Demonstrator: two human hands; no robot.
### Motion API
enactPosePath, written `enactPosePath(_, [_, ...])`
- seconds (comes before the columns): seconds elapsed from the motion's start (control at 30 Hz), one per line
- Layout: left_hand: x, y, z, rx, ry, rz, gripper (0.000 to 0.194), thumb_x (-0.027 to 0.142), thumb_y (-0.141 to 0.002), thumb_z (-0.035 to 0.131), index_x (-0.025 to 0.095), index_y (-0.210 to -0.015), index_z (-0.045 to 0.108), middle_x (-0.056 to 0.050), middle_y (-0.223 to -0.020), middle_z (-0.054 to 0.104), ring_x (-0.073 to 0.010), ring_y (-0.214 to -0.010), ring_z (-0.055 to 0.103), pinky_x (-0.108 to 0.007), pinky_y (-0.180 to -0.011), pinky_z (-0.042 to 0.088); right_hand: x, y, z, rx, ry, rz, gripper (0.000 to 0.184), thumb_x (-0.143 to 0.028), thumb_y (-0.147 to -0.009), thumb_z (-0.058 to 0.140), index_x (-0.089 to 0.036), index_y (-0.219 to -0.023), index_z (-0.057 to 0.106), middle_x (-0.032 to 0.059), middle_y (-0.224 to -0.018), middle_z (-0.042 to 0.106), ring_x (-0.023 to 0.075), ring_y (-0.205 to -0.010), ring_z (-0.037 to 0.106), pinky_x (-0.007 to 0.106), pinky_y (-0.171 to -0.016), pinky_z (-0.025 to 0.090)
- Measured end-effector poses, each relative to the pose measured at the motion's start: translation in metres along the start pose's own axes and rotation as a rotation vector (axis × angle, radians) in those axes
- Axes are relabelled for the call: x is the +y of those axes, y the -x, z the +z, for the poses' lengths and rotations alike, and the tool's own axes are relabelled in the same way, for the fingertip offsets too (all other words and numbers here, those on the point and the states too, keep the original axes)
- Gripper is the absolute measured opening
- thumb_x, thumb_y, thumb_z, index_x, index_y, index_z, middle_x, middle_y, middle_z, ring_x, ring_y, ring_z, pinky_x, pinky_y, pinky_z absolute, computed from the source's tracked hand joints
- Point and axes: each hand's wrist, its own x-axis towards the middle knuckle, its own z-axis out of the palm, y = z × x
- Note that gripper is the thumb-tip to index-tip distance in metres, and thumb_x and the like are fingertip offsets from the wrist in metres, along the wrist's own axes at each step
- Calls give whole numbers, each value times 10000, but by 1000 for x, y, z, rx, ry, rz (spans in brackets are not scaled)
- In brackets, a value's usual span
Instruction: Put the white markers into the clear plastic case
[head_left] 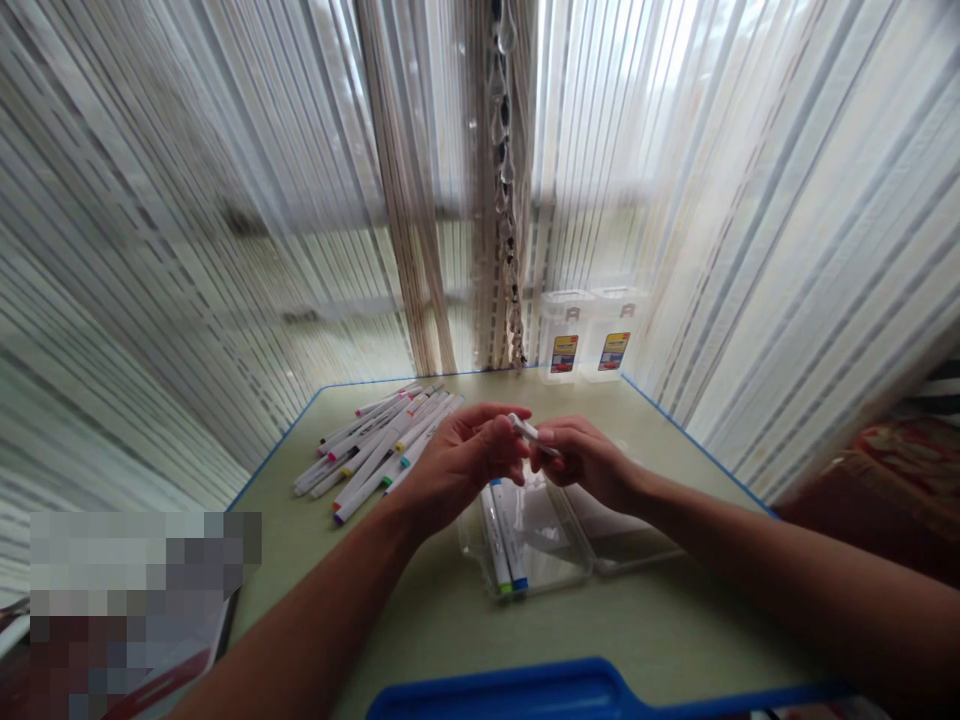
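My left hand [480, 445] and my right hand [585, 458] meet above the middle of the table, both closed on one white marker [523, 428]. The fingers cover much of it, so its cap colour cannot be made out. Below them lies an open clear plastic case [551, 575], its other half [630, 562] folded out to the right under my right forearm. Two white markers rest side by side along the case's left part: a green-ended marker [496, 550] and a blue-ended marker [514, 552]. Left of my left hand is a loose pile of white markers [382, 440] with variously coloured ends.
Two clear plastic cases [577, 368] with yellow-and-blue labels stand upright at the table's back right. A blue moulded rim [510, 692] lines the front edge of the green table [300, 620]. A string curtain [300, 200] hangs behind; a blurred patch covers the lower left.
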Motion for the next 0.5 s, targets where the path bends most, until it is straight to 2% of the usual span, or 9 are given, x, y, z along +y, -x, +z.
enactPosePath(0.23, [1, 3, -1, -108, 13, -37, 202, 253, -832, 672, 167, -1013, 705, -43, -767, 700, -141, -649, 670, -291, -662, 538, 1, 0, 0, -49, -36, 13, 314, -394, -753, 604, -113, -618, 632, -47, -490, 324, 77, -456, 254, 246, -441, 128])
enactPosePath(0.5, [2, 4, 1, -125, -1, -61, 197, 243, -820, 687, 174, -1002, 714, -47, -758, 705, -137, -670, 671, -277, -670, 537, 2, 1, -2, -64, -38, 3, 304, -385, -749, 598, -112, -623, 642, -44, -483, 330, 82, -460, 253, 247, -443, 131])
